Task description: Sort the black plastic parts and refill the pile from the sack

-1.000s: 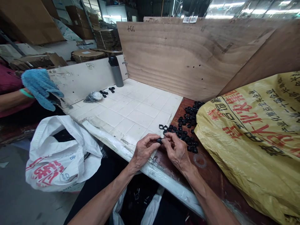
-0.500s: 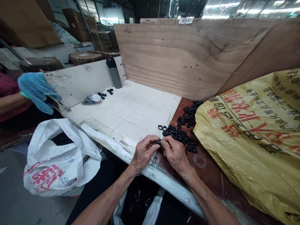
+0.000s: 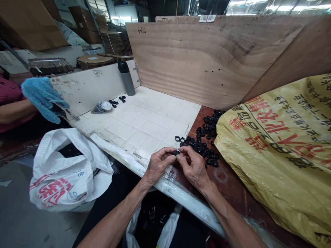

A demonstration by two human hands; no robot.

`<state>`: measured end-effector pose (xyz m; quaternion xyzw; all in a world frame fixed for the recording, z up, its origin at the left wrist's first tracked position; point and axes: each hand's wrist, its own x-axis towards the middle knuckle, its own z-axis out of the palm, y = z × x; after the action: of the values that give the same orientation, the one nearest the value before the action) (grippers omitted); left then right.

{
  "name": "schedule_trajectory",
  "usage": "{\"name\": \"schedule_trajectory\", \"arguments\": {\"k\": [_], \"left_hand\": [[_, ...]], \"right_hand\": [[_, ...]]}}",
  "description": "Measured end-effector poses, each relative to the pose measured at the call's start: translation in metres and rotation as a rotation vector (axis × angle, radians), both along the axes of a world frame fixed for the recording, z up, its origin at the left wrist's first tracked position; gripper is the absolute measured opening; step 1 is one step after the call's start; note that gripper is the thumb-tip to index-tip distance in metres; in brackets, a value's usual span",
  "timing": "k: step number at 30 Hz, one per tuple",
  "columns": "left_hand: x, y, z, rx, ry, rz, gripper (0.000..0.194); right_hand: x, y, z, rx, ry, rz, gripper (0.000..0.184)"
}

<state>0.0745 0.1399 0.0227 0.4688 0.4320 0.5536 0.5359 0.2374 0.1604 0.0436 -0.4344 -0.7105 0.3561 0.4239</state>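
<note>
White tabletop [image 3: 147, 122]; left hand [image 3: 158, 165], right hand [image 3: 193, 166] curled inward, pinching black part [image 3: 176, 153].

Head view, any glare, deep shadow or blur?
Head view: lights glare at top right; deep shadow below the table edge swallows most detail; left hand and right hand show little blur, but the black part between them is too small to make out clearly.

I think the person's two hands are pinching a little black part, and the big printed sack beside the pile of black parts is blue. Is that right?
Not quite: the big printed sack is yellow, not blue, as the head view shows. The left hand and right hand are pinching a little black part, and the sack is beside the pile of black parts.
</note>
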Motion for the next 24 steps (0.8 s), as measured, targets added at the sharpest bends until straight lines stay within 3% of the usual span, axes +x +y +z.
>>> {"name": "schedule_trajectory", "arguments": {"k": [2, 3, 5, 11, 14, 17, 20, 22, 24], "left_hand": [[0.0, 0.0, 0.002, -0.059, -0.056, -0.061, 0.03], [0.0, 0.0, 0.002, -0.047, -0.042, -0.063, 0.029], [0.0, 0.001, 0.0, 0.058, 0.08, -0.01, 0.026], [0.004, -0.001, -0.009, 0.614, 0.623, 0.158, 0.026], [-0.003, -0.007, -0.014, 0.735, 0.769, 0.111, 0.034], [-0.021, -0.015, -0.017, 0.793, 0.867, -0.002, 0.039], [-0.037, -0.023, -0.011, 0.777, 0.844, -0.092, 0.036], [-0.04, -0.026, -0.001, 0.638, 0.753, -0.079, 0.029], [-0.038, -0.031, 0.009, 0.41, 0.607, -0.031, 0.022]], "right_hand": [[0.0, -0.001, 0.001, 0.113, -0.045, -0.004, 0.01], [-0.001, -0.001, 0.001, 0.084, -0.038, -0.001, 0.011], [-0.003, -0.003, 0.0, -0.103, 0.045, 0.003, 0.015], [-0.009, -0.003, -0.006, -0.705, 0.552, 0.052, 0.034], [-0.007, -0.003, -0.005, -0.954, 0.662, 0.117, 0.03], [-0.007, -0.005, -0.006, -1.071, 0.624, 0.212, 0.023], [-0.011, -0.012, -0.007, -1.092, 0.57, 0.281, 0.025], [-0.016, -0.017, -0.006, -0.921, 0.517, 0.277, 0.027], [-0.019, -0.021, -0.004, -0.653, 0.418, 0.257, 0.027]]}}
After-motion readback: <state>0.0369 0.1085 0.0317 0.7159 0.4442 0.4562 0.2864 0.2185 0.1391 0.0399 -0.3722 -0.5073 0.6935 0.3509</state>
